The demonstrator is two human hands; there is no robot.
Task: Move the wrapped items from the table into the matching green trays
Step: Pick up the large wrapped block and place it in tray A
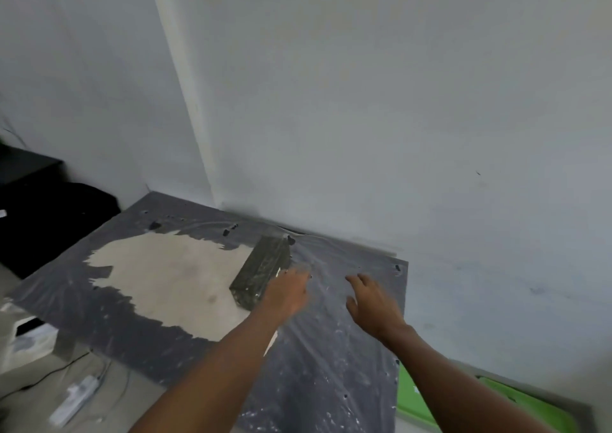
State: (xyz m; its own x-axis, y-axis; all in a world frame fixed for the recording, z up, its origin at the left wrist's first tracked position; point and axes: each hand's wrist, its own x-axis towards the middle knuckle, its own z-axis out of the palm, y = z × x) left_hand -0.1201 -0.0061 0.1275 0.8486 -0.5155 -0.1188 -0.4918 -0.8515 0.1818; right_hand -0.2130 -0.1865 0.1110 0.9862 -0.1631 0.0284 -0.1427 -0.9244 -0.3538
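Hands reach over the table [149,277]: left hand [288,292], fingers loose, touches the wrapped block [261,272]; right hand [372,303] hovers spread and empty. Green tray [496,403] sits below right.

Bare workroom under refit, plain white walls [364,101], paint-spattered plastic-covered table [331,366], power strip [77,399] on dusty floor [109,409]

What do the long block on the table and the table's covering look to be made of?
Long block: dark core, material unclear, under glossy clear film, judging by its bright glints. Table covering: thin clear plastic sheet over a grey surface, wrinkled and shiny, torn away over a pale bare patch.
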